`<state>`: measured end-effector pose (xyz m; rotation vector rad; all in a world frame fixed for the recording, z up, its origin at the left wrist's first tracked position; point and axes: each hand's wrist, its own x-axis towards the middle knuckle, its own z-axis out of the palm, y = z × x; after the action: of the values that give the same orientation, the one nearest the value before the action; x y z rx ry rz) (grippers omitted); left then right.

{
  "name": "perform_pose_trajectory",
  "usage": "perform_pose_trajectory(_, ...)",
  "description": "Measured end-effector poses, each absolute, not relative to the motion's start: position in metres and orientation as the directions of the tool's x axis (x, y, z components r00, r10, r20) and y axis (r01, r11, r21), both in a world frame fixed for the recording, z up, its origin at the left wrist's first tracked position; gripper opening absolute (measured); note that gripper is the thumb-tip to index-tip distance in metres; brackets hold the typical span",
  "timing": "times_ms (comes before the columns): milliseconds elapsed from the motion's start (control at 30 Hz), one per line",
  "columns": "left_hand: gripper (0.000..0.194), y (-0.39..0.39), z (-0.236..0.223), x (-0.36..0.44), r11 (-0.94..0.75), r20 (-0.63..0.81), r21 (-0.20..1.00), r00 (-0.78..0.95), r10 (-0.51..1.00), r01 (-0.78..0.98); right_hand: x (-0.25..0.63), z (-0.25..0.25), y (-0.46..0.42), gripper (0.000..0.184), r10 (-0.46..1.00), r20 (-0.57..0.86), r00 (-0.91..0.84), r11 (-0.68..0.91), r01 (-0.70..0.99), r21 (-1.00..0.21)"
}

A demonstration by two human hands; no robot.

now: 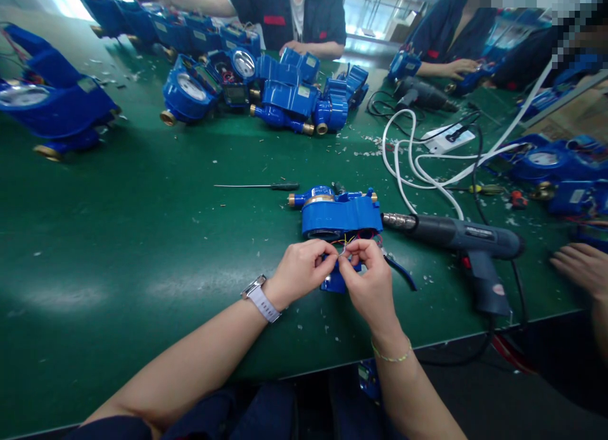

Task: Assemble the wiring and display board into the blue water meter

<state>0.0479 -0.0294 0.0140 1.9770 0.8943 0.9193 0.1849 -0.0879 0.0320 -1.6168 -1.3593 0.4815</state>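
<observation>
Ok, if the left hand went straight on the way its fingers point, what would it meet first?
Most likely the right hand, close ahead of the left hand; whether the two touch is unclear.

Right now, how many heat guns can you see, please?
2: the near heat gun, right of the central blue meter, and the far heat gun, behind the white cable.
</observation>
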Motion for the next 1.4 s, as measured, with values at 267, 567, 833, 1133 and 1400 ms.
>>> perform_pose_trajectory(267, 0.012, -0.03, 0.0128, 0.0473, -0.447, 0.271, 0.85, 0.495, 0.826, 0.28, 0.1844, 0.0315, -0.0861, 0.009, 0.909, 0.288, 0.302, 0.071, 0.568, -0.82)
perform_pose_trajectory(567, 0.01, -0.0293, 0.0127, 0.05, -0.381, 0.212, 0.881, 0.487, 0.847, 0.28, 0.1862, 0.0289, -0.0869, 0.01, 0.911, 0.265, 0.315, 0.048, 0.557, -0.829)
perform_pose_trajectory(833, 0.011, -0.0271, 0.0105, 0.0472, -0.472, 0.297, 0.842, 0.505, 0.811, 0.263, 0.1867, 0.0284, -0.0881, 0.009, 0.909, 0.278, 0.31, 0.066, 0.552, -0.831)
perform_pose_trajectory(1133, 0.009, -0.0269, 0.0117, 0.0502, -0.553, 0.372, 0.778, 0.492, 0.788, 0.298, 0.1855, 0.0317, -0.0869, 0.009, 0.909, 0.301, 0.287, 0.073, 0.602, -0.795)
perform_pose_trajectory(1400, 0.009, -0.0246, 0.0119, 0.0525, -0.216, 0.084, 0.95, 0.483, 0.872, 0.224, 0.1878, 0.0317, -0.0882, 0.008, 0.913, 0.3, 0.275, 0.072, 0.616, -0.785)
